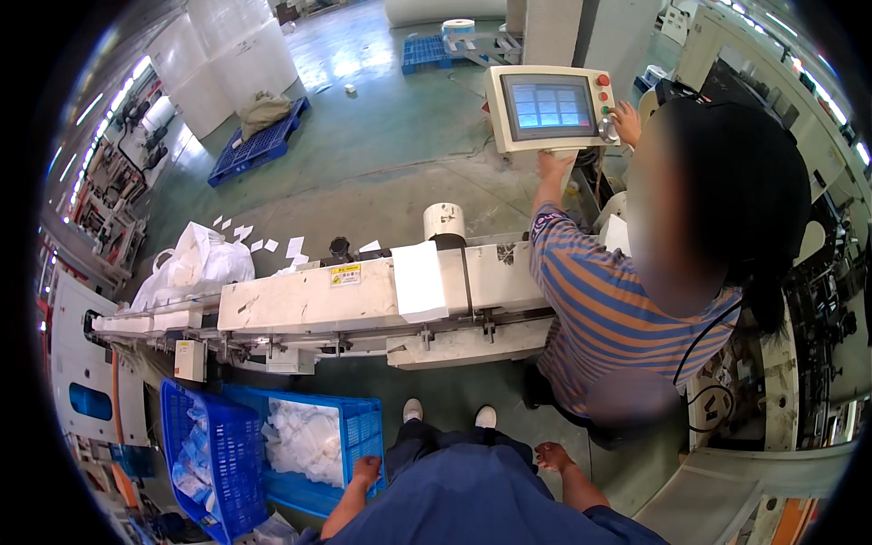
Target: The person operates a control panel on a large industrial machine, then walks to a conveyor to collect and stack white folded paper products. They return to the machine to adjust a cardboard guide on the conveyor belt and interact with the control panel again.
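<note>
Both of my arms hang down at my sides, in front of the conveyor. My left hand is loosely closed with nothing visible in it, beside the end of a blue crate full of crumpled white material. My right hand hangs over the floor with loosely bent fingers apart and nothing in it. To my right a co-worker in a striped shirt stands at a control panel with a lit screen. One of the co-worker's hands is at the panel's right-side controls, the other below it.
A long cream conveyor housing crosses ahead, with a white sheet draped over it. Another blue basket overlaps the crate. Beyond lie a white sack, scattered paper pieces and blue pallets. Machinery lines the right.
</note>
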A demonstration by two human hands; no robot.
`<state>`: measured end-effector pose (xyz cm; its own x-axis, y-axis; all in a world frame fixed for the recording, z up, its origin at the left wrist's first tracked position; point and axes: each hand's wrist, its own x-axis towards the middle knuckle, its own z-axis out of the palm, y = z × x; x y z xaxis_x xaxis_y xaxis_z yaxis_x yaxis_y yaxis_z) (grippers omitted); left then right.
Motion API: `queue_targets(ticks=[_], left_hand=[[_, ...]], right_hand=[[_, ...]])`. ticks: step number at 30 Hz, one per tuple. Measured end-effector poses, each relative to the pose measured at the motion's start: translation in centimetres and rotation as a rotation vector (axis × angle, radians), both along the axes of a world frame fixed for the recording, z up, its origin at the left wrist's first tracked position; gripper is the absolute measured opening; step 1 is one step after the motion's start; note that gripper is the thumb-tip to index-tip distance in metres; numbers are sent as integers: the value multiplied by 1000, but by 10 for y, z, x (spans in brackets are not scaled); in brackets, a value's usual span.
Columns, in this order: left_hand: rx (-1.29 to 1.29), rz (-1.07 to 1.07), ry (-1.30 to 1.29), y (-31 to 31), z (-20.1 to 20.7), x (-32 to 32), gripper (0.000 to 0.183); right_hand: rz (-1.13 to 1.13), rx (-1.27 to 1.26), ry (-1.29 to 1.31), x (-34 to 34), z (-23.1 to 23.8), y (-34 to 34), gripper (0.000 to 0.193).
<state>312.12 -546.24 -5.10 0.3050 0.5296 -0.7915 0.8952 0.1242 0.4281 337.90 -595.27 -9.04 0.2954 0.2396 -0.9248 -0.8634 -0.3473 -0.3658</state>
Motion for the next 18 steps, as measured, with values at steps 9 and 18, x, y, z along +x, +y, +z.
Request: queue_targets(ticks=[9,18], left_hand=[[25,101,-148,-18,16,-1,30],[95,196,-96,-75,-6,-89,30]], right_hand=[[41,172,80,-4,-44,-19,19],[498,41,41,6,-45,0,18]])
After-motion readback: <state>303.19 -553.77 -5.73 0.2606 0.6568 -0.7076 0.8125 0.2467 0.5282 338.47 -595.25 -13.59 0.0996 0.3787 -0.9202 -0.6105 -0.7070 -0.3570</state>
